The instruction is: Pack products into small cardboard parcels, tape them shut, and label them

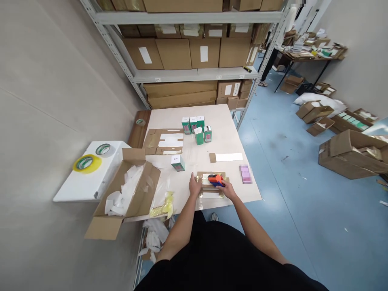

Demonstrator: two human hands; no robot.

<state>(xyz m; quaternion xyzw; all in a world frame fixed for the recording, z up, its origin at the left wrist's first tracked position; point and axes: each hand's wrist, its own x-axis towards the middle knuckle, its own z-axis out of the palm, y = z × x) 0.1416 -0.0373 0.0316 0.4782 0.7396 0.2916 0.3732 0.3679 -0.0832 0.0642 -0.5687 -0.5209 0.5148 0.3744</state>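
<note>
A flat cardboard box [209, 188] with white label patches and yellowish tape on its ends lies near the table's front edge. My left hand [195, 186] holds its left side, thumb toward the top. In my right hand [228, 190] is an orange and blue tape dispenser [216, 180], closed round its right end and held over the box. Beyond the left hand stands a single green and white carton [178, 163]. Farther back, several similar cartons [199, 136] stand grouped. To the right lie a white strip on cardboard [228, 157] and a pink item [245, 174], blurred.
At left, an open cardboard box [142, 194] holds white paper, next to a white surface with tape rolls [87, 163]. A flattened cardboard sheet [151, 141] lies on the table [212, 114]. Behind rises a shelf rack [194, 74] of boxes. A person [269, 60] stands beyond it.
</note>
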